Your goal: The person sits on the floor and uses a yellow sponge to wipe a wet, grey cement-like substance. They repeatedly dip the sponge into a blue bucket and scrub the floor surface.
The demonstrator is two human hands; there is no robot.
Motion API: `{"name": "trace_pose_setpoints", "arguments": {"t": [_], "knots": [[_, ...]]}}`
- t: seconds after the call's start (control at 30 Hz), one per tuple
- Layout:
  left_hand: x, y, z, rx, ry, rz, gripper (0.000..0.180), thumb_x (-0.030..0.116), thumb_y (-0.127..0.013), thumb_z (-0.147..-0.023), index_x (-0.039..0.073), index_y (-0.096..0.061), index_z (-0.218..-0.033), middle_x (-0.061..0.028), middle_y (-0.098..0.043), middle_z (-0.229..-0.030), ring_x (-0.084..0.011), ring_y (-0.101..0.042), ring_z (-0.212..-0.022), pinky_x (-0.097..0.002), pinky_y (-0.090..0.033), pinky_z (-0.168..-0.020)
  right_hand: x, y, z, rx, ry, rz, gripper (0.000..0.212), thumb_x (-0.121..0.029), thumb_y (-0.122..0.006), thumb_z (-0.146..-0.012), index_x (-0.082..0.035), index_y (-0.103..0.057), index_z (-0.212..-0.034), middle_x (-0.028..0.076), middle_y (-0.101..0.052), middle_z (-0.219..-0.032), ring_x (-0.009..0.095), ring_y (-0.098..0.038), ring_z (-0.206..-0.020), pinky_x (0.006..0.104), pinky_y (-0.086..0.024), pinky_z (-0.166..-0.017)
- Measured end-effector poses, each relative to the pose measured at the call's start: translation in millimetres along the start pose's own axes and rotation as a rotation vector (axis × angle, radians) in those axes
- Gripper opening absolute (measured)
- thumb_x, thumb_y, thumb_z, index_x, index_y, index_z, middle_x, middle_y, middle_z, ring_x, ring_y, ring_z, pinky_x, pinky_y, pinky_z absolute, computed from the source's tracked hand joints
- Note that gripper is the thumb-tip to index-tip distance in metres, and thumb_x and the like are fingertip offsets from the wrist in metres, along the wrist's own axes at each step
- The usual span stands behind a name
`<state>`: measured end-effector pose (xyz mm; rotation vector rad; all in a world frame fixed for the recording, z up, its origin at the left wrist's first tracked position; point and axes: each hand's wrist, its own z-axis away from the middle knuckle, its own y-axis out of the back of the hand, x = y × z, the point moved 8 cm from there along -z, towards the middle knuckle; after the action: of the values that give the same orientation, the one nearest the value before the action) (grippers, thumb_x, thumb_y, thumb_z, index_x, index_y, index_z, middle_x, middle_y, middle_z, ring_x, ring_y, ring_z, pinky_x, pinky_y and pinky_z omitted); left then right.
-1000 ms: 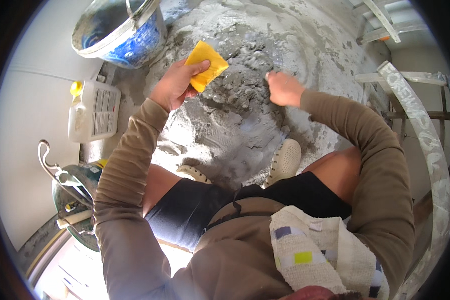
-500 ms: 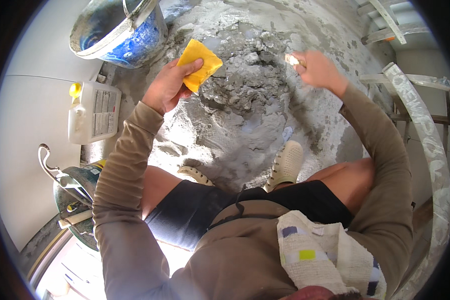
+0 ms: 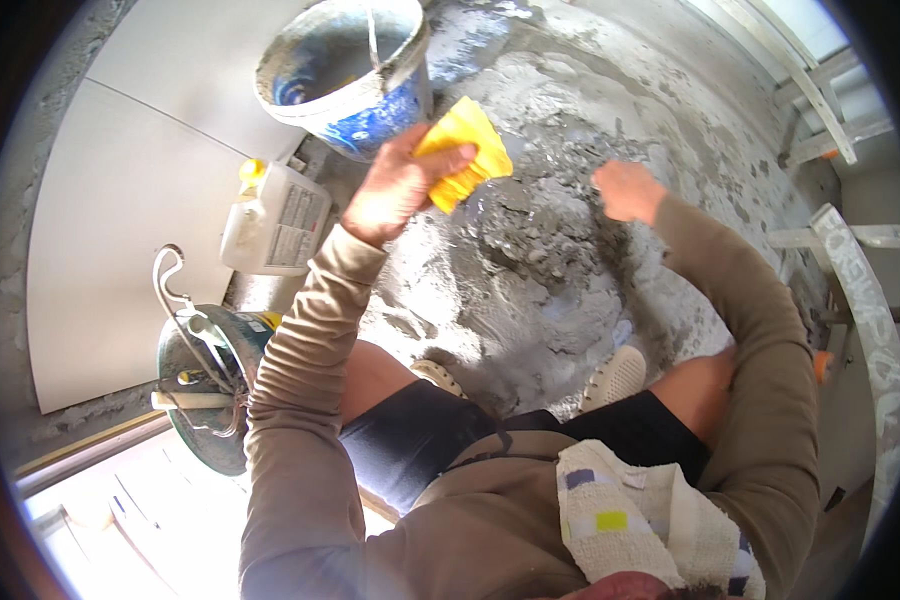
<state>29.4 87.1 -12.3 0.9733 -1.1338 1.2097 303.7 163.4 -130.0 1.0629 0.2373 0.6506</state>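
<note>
My left hand [image 3: 395, 190] grips a flat yellow piece [image 3: 462, 155], perhaps a folded cloth or packet, with the thumb across its face. It is held up over the left side of a heap of wet grey mortar [image 3: 535, 215] on the floor. My right hand [image 3: 630, 192] is a closed fist above the heap's right side, slightly blurred. Whatever lies inside that fist is hidden. Behind the left hand stands a blue, mortar-smeared bucket [image 3: 355, 125] with a white rim and a wire handle.
A white canister with a yellow cap [image 3: 275, 222] leans by the pale wall panel [image 3: 135, 220]. Below it, a dark green bucket [image 3: 220, 450] holds tools. Splattered ladder-like rails [image 3: 865, 300] stand at the right. A pale towel [image 3: 610, 490] hangs over my chest.
The view has swung left, so the buckets and canister appear farther right. My left hand still holds the yellow piece. A small pale thing visible in my right fist before no longer shows.
</note>
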Motion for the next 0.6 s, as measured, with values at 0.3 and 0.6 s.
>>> {"name": "trace_pose_setpoints", "arguments": {"t": [0.3, 0.6], "knots": [[124.9, 192.6, -46.6, 0.511, -0.328, -0.519, 0.050, 0.029, -0.077, -0.083, -0.005, -0.063, -0.116, -0.0113, -0.071, -0.094, -0.0160, -0.068, -0.080, -0.0242, -0.052, -0.068, 72.6, 24.7, 2.1, 0.129, -0.042, -0.399, 0.018, -0.018, -0.072, -0.076, 0.000, -0.070, -0.075, 0.023, -0.065, -0.073, 0.040, -0.066, -0.074, 0.0488, -0.050, -0.064], [-8.4, 231.5, -223.5, 0.128, 0.286, -1.271, 0.063, 0.026, -0.080, -0.069, 0.006, -0.061, -0.126, -0.0157, -0.069, -0.114, -0.0306, -0.068, -0.102, -0.0416, -0.061, -0.071, 65.8, 15.3, -3.1, 0.256, -0.181, -0.444, 0.013, -0.016, -0.071, -0.075, -0.004, -0.071, -0.079, 0.020, -0.067, -0.078, 0.039, -0.066, -0.080, 0.0484, -0.052, -0.070]]}}
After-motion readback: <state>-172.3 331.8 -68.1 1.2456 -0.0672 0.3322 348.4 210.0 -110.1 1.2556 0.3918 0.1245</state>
